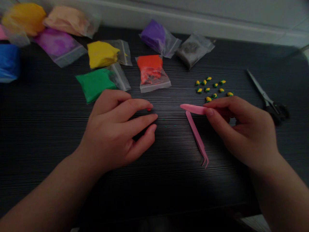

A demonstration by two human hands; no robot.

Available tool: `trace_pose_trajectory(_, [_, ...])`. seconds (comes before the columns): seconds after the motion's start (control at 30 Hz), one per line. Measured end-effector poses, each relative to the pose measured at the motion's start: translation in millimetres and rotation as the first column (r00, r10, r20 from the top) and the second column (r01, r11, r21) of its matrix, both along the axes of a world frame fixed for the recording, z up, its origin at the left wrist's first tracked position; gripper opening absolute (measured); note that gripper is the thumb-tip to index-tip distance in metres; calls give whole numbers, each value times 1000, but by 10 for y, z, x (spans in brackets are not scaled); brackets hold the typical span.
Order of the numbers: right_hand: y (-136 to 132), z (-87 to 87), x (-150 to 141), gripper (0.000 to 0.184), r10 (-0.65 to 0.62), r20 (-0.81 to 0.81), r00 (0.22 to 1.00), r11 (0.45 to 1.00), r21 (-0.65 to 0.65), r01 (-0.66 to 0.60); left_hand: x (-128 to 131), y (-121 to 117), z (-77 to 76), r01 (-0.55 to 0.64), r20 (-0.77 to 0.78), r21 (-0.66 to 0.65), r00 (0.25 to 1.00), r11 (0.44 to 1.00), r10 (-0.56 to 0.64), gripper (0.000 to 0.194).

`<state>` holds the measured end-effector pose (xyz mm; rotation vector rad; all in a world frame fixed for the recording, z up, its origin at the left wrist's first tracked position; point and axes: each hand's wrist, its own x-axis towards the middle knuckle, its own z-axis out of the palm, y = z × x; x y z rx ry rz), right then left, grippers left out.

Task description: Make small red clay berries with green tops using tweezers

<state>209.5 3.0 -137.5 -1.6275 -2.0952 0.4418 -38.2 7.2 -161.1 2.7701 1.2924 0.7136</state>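
Observation:
My left hand (118, 129) is low over the dark table with its fingers apart. A tiny red bit of clay (149, 109) shows at one fingertip; whether it lies on the table or sticks to the finger I cannot tell. My right hand (243, 129) pinches a pink clay modelling tool (193, 109), its flat rounded end pointing left. Below that tool lies a pair of pink bent-tip tweezers (196, 135). Thin green scraps (165, 126) are scattered between my hands. Beyond my right hand sit several small yellow-and-green clay pieces (207, 90).
Along the back lie clay bags: green (96, 84), yellow (102, 54), red-orange (150, 66), purple (153, 34), grey (190, 51), magenta (55, 42), peach (67, 20), orange (25, 17) and blue (9, 62). Scissors (266, 96) rest at the right. A pale wall borders the table (154, 187).

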Motion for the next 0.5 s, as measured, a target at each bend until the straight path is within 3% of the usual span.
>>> trace_pose_trajectory(0.17, [3,1,5,14,8,14,1000,1000,10,-8,-1,8,3,-10,6,-14,1000,1000,10,22])
trace_pose_trajectory(0.37, [33,-46,6,20,89,86,992,996,-18,-87,6,78,-20,-179,-6,-95,984,979,179,27])
trace_pose_trajectory(0.5, [55,-77,9,20,108,166,980,994,5,-110,-2,134,-70,-190,-12,-169,982,967,191,27])
